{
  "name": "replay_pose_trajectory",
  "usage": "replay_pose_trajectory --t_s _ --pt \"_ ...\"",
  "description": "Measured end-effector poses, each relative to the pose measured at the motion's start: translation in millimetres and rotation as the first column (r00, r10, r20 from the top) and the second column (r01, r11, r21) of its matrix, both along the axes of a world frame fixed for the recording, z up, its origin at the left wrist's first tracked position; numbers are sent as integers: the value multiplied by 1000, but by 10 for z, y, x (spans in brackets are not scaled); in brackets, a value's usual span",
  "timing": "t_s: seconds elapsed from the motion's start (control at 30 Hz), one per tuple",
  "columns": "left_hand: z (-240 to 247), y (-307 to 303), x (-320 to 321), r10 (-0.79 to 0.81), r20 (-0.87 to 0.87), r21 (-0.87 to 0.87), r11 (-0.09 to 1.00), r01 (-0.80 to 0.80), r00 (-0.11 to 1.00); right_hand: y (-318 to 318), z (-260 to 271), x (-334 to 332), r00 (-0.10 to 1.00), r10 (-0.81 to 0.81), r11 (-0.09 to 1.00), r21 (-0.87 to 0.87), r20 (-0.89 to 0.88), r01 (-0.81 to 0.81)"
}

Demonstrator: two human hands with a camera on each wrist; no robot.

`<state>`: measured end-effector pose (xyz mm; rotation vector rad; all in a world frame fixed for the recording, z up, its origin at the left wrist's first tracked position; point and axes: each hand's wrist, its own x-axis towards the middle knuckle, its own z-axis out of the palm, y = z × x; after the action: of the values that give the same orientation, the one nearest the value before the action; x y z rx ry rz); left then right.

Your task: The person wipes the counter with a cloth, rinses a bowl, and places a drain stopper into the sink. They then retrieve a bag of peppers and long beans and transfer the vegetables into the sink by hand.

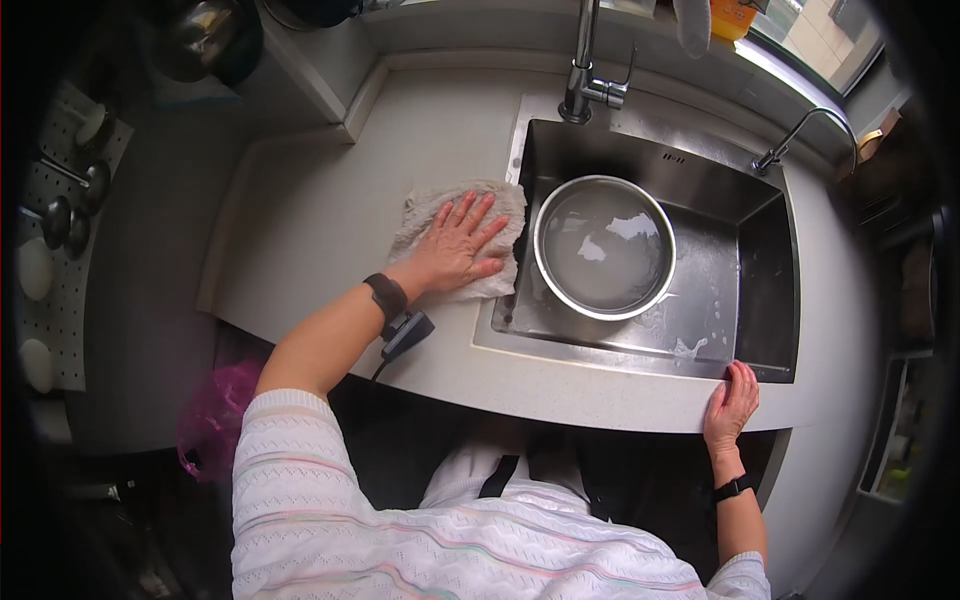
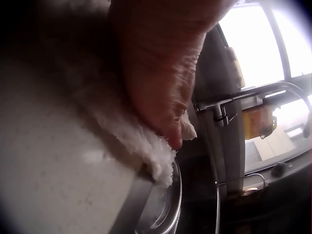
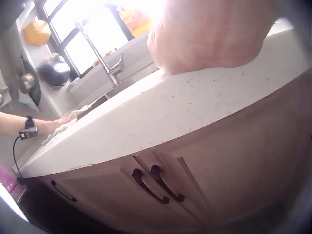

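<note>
My left hand (image 1: 460,250) lies flat with spread fingers on a pale, crumpled cloth (image 1: 412,222), pressing it against the white countertop (image 1: 330,215) beside the sink's left edge. In the left wrist view the cloth (image 2: 141,141) bunches under the thumb side of the hand. My right hand (image 1: 735,402) rests on the counter's front edge, its fingertips at the sink rim. A round metal basin (image 1: 541,262) holding cloudy water stands in the steel sink (image 1: 700,300), to the right of the cloth.
A chrome faucet (image 1: 580,80) rises behind the sink, and a thinner curved tap (image 1: 810,118) stands at its back right corner. Utensils hang on a perforated board (image 1: 60,330) at the far left. A pink plastic bag (image 1: 222,415) hangs below the counter's left end.
</note>
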<state>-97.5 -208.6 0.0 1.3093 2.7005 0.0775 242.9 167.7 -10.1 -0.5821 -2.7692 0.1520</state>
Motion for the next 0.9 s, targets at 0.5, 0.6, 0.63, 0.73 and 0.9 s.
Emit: replay_pose_trajectory --t_s 0.5,0.6,0.63,0.73,0.9 --pt "-120 440 -2532 702 -71 64 712 -699 709 -34 130 -105 993 -59 998 -28 101 63" --pt "-125 671 -2691 807 -44 24 590 -807 589 -56 131 -95 992 -84 994 -66 92 90" --pt "-180 837 -2687 800 -39 17 600 -800 599 -59 150 -115 992 -85 993 -78 94 93" --pt "-299 1322 -2512 689 -98 117 725 -679 718 -55 154 -138 992 -92 992 -77 88 99" --pt "-350 1470 -1819 214 -166 137 972 -193 963 -25 150 -98 999 -52 997 -62 -15 51"
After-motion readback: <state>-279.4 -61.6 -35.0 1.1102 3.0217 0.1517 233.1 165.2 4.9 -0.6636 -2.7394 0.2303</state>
